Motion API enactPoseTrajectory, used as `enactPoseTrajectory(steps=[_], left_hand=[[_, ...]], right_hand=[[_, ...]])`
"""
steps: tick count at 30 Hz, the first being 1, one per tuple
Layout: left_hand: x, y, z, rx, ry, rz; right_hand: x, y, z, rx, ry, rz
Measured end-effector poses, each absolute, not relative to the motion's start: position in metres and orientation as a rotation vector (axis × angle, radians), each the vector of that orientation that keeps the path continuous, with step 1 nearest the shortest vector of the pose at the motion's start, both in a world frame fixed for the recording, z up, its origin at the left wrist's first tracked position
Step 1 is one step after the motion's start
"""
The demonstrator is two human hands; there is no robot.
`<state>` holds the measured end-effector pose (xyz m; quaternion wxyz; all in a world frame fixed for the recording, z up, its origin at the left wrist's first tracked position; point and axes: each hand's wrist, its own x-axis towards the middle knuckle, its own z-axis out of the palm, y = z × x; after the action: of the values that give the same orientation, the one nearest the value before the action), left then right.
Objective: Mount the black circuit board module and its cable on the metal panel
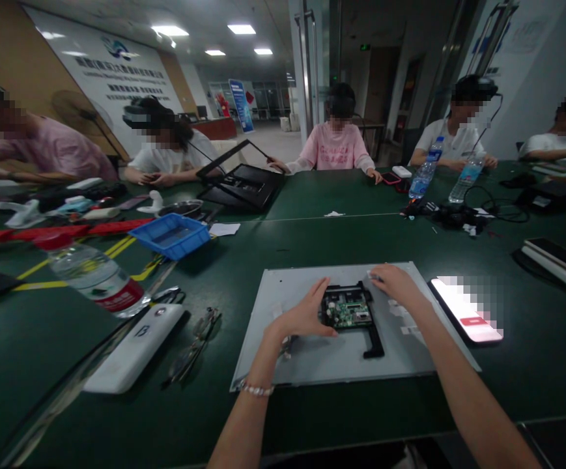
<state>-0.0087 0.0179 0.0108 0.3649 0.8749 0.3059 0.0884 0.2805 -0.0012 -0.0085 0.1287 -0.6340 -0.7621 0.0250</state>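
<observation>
the small green circuit board point(348, 311) in a black plastic frame point(373, 339) lies on a flat grey metal panel point(312, 355) on the dark green counter point(341, 241). the left hand point(306, 317) has a wide grip, its fingers spread against the board's left edge. the right hand point(396, 284) rests on the frame's top right corner; i cannot tell its grip.

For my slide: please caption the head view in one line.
Left hand and right hand flank a circuit board on a grey panel beside a lit phone.

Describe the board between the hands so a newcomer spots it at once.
On the dark green table, find the grey metal panel nearest the camera. At its middle sits the small green circuit board, the only part framed in black plastic.
</observation>
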Motion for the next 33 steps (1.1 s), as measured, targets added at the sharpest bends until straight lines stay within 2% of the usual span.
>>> enactPoseTrajectory(steps=[12, 33], left_hand=[[-0.0078, 0.019, 0.012, 2.241, 0.776, 0.256], [-0.0076, 0.0178, 0.0152, 2.239, 0.781, 0.237]], right_hand=[[0.2748, 0.0006, -0.0103, -1.921, -2.195, -0.046], [0.2726, 0.0013, -0.0099, -1.95, -2.187, -0.068]])
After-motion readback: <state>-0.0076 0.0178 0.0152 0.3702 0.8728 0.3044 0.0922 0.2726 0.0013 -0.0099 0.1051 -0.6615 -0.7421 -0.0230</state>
